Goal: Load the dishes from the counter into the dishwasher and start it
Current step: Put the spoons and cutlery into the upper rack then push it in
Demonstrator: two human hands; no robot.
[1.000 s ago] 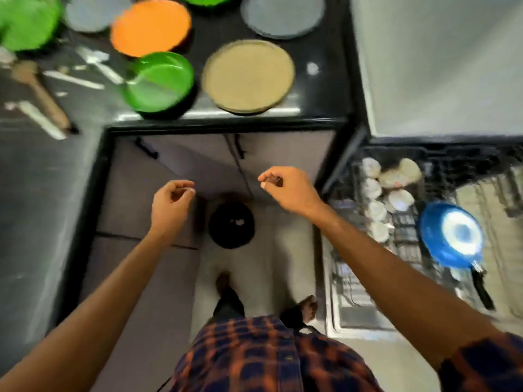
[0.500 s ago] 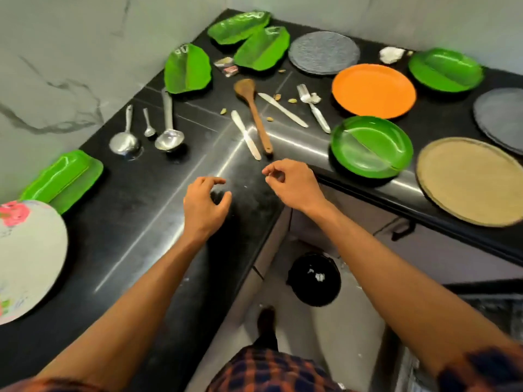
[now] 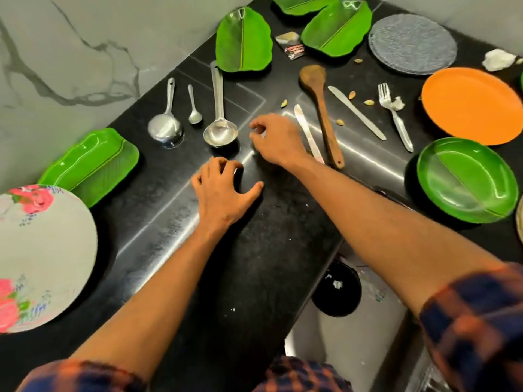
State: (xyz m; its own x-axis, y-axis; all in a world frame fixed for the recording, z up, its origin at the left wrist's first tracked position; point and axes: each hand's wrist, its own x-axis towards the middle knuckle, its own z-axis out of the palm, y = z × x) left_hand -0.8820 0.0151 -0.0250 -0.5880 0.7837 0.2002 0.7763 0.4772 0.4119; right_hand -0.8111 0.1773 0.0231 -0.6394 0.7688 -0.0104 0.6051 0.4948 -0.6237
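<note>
Both my hands hover over the black counter (image 3: 254,250), holding nothing. My left hand (image 3: 223,190) has its fingers curled and apart just below a steel ladle (image 3: 219,120). My right hand (image 3: 277,140) is loosely curled to the right of the ladle's bowl, partly covering a table knife (image 3: 304,123). Left of the ladle lie a small spoon (image 3: 194,106) and a round steel scoop (image 3: 165,120). A wooden spoon (image 3: 321,108), a second knife (image 3: 356,113) and a fork (image 3: 394,114) lie to the right. The dishwasher is out of view.
Green leaf-shaped plates (image 3: 243,41) sit at the back and at the left (image 3: 93,165). A floral plate (image 3: 39,256) is at the near left. A grey plate (image 3: 411,43), orange plate (image 3: 472,104) and round green plate (image 3: 467,179) lie right. A black bin (image 3: 336,290) stands on the floor.
My view swung from the open dishwasher and floor up to the counter. Both hands moved forward over the counter toward the ladle and spoons, still holding nothing.
</note>
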